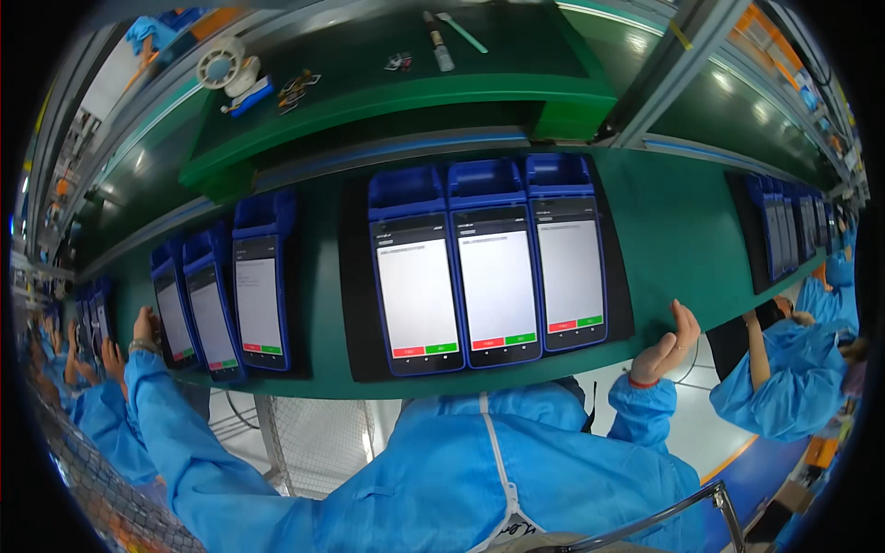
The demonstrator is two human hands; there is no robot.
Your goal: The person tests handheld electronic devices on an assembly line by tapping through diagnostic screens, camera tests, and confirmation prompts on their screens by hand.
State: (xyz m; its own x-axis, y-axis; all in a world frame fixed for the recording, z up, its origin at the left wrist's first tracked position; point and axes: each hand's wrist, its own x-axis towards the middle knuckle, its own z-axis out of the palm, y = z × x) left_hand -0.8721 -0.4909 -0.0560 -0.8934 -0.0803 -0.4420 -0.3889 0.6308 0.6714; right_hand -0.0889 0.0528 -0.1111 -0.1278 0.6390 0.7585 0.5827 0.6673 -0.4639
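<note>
Three blue-framed handheld payment terminals [498, 286] lie side by side on a black mat [613, 267] in front of me. Their screens are lit white, with a red and a green button at the bottom. To the left, three more such terminals [258, 304] sit on a dark mat, slightly staggered. My left hand [144, 328] is at the outer side of the leftmost terminal [171, 304]; its fingers are small and partly hidden there. Past the mat's right edge, my right hand [668, 348] is held open at the table's front edge, fingers extended, holding nothing.
A raised green shelf [387, 106] runs behind the terminals, carrying a white spool [220, 64], small parts and a brush-like tool [438, 44]. More terminals [779, 230] stand at the far right, beside a co-worker in blue [784, 369]. Other workers sit at the left.
</note>
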